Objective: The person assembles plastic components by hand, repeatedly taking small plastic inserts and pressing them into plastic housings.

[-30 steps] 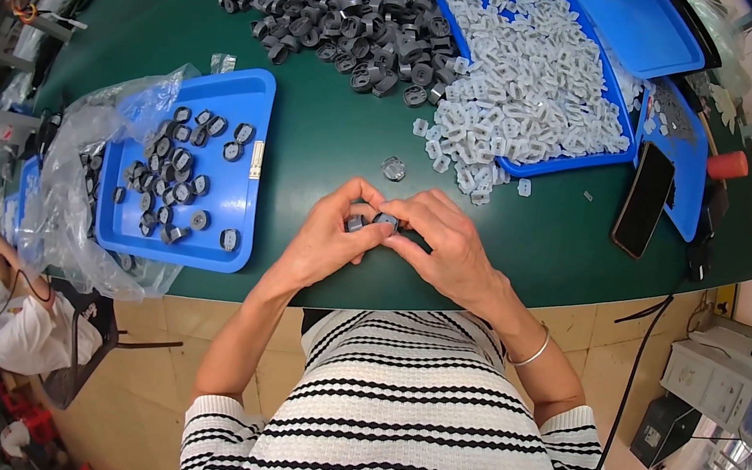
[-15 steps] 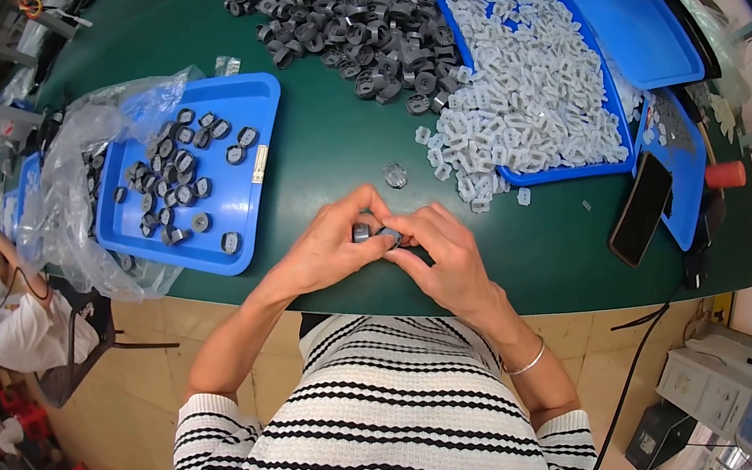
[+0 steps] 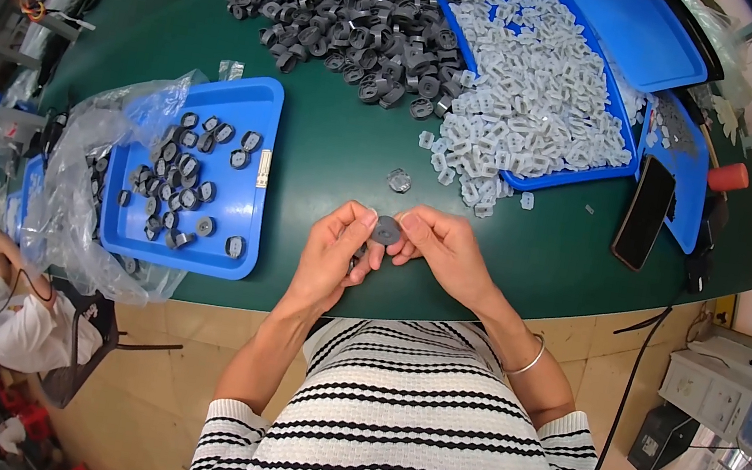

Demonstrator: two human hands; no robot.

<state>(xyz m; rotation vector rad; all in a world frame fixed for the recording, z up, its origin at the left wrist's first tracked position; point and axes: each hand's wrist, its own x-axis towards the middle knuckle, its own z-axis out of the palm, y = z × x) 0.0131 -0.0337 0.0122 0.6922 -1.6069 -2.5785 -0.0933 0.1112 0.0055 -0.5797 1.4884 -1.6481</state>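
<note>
A round dark grey plastic part [image 3: 386,231] with a small centre mark is held flat side up between both hands, above the table's near edge. My left hand [image 3: 331,246] pinches its left rim with thumb and fingers. Something dark shows lower among the left fingers; I cannot make out what it is. My right hand [image 3: 445,252] grips the right rim, the thumb on top. Just beyond the hands, a small clear piece [image 3: 399,180] lies on the green table [image 3: 330,149].
To the left, a blue tray [image 3: 251,215] holds several dark parts, with a clear plastic bag [image 3: 74,187] alongside. Farther off are a heap of dark grey parts [image 3: 361,16] and translucent white pieces [image 3: 538,84] filling another tray. A phone [image 3: 645,214] lies at right; a person [image 3: 38,319] sits at left.
My hands have drawn slightly apart and a little nearer to me. The grey part has turned, so its round flat face now shows between them.
</note>
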